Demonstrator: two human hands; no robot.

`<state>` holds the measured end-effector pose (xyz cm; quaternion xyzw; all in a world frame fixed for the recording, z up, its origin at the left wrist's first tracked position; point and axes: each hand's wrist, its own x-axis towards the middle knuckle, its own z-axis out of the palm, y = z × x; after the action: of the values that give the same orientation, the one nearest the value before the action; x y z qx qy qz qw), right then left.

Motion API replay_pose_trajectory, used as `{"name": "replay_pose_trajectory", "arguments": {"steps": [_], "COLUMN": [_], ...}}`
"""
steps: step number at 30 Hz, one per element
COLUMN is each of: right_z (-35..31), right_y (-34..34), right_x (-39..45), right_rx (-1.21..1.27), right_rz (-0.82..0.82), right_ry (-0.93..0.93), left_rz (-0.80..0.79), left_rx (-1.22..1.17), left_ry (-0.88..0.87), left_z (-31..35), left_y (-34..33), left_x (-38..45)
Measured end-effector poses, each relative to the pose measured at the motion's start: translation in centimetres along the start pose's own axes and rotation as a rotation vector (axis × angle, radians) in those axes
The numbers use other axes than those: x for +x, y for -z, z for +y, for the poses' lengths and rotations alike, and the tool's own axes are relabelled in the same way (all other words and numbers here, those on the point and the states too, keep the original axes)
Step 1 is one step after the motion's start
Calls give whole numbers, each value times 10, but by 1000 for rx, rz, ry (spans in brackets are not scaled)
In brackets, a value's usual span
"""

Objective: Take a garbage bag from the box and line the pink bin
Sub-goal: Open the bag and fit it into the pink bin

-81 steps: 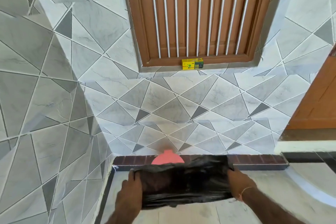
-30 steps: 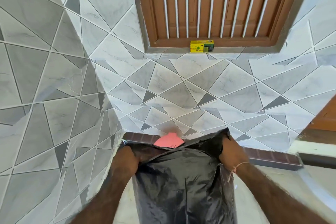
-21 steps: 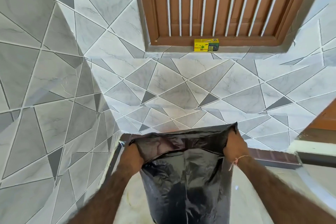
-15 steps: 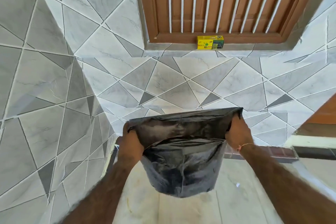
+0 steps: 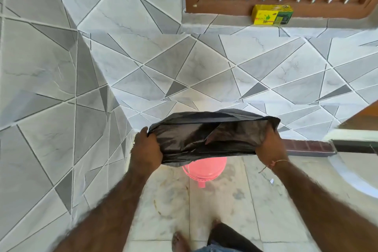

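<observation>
A black garbage bag (image 5: 208, 137) is stretched between both hands at about waist height. My left hand (image 5: 146, 149) grips its left edge and my right hand (image 5: 270, 147) grips its right edge. The bag looks bunched up and flattened, with its mouth edge toward the wall. Below and behind it the pink bin (image 5: 204, 170) stands on the floor, mostly hidden by the bag; only its near rim and a small tab show. The yellow bag box (image 5: 272, 14) sits on the window ledge high on the tiled wall.
Grey tiled walls meet in a corner at the left. A dark brick-coloured kerb (image 5: 306, 147) runs along the wall's foot to the right. A brown door edge (image 5: 364, 114) is at the right. My bare feet (image 5: 180, 241) stand on the marble floor.
The bag hung open and long a second ago; it has since been swung upward and now lies bunched flat between my hands. The bin's near rim has come into view below it.
</observation>
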<state>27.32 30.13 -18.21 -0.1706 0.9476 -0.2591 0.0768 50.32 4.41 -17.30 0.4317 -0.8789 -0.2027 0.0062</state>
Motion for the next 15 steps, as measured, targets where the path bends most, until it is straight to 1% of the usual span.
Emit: {"name": "replay_pose_trajectory", "arguments": {"steps": [2,6,9,11,15], "right_z": [-7,-20,-28,-29,-32], "right_y": [-2,-9,-16,-23,-34], "right_x": [4,7,11,12,12], "right_rx": [-37,-118,-52,-10,10], "right_rz": [1,12,21,15,81], "right_ry": [-2,1,26,1,-4], "left_rz": [13,29,47,53,93], "left_rx": [17,-42,-47,-25,69], "left_ry": [-9,65,120,146,123], "left_z": [-4,-7,-8,-9,-3], "left_y": [1,5,10,9,2], "left_x": [1,6,8,8,6]}}
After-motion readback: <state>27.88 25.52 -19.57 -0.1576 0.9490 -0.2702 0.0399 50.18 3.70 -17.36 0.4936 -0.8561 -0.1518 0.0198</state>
